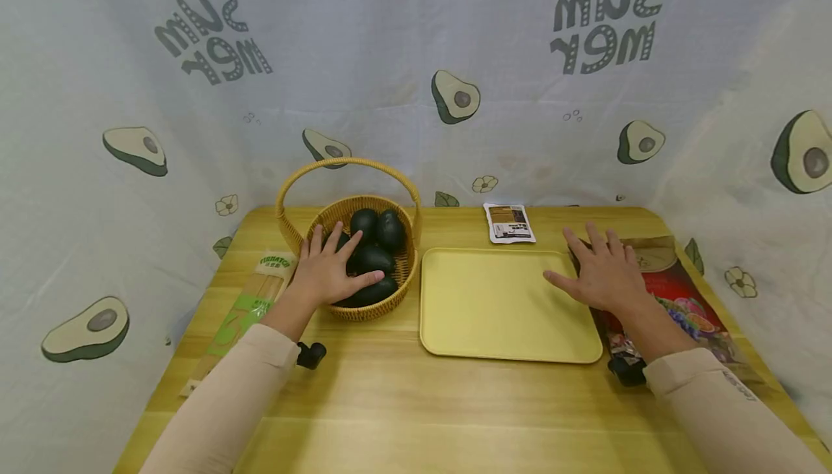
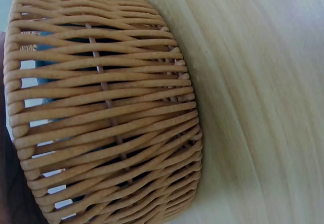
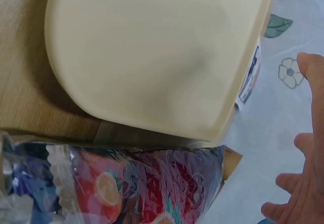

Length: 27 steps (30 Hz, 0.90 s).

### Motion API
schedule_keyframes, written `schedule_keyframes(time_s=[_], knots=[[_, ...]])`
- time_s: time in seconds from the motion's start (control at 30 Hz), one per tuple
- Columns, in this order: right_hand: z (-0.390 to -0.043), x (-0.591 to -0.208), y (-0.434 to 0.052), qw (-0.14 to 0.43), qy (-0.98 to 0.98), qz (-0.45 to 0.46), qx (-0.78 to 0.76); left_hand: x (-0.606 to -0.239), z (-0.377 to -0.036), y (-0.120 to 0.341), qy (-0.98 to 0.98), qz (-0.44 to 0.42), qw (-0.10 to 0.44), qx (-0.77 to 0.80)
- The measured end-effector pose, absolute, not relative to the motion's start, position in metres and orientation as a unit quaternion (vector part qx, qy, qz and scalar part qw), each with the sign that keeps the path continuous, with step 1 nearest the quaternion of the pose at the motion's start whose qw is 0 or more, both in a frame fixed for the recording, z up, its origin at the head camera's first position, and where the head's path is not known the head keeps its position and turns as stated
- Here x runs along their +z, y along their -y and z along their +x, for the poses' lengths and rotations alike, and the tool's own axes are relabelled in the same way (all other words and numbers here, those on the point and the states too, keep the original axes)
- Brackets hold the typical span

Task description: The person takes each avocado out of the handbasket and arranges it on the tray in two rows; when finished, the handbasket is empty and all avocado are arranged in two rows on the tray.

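Note:
My left hand (image 1: 328,272) is spread over the left side of a wicker basket (image 1: 370,313), its fingers straight. Several dark green avocados (image 1: 373,260) lie in the basket, partly covered by that hand. Whether the hand touches them I cannot tell. In the left wrist view the basket's woven side (image 2: 111,102) fills much of the picture. With fingers spread, my right hand (image 1: 604,272) hovers over the right edge of a yellow tray (image 1: 500,308) and a fruit-printed bag (image 1: 689,300). Nothing is held in it. The right wrist view shows its fingers (image 3: 316,92) apart from the tray.
A green-and-clear packet (image 1: 250,308) lies left of the basket. Behind the tray is a small white and brown sachet (image 1: 510,223). A pale curtain (image 1: 390,62) with avocado prints hangs at the back and sides of the wooden table (image 1: 416,416).

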State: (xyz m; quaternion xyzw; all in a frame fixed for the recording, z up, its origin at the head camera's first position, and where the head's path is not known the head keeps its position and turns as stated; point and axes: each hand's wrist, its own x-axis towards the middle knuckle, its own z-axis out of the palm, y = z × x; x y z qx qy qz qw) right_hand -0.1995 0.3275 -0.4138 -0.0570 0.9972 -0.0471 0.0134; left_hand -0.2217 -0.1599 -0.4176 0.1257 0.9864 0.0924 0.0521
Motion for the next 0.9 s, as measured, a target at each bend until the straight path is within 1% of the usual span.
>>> schedule_keyframes(time_s=[0.23,0.5,0.67,0.9], knots=[[-0.198,-0.412,-0.328,0.002,-0.997,-0.061,-0.051,-0.417,-0.220,0.160,-0.986,0.121,0.056,0.100],[-0.193,-0.400,-0.321,-0.013,-0.996,-0.070,-0.052,-0.417,-0.213,0.160,-0.985,0.131,0.044,0.106],[-0.188,-0.390,-0.306,-0.033,-0.994,-0.098,-0.041,-0.418,-0.207,0.163,-0.984,0.130,0.029,0.120],[-0.178,-0.375,-0.281,-0.038,-0.990,-0.118,-0.065,-0.417,-0.192,0.165,-0.980,0.140,-0.007,0.144]])
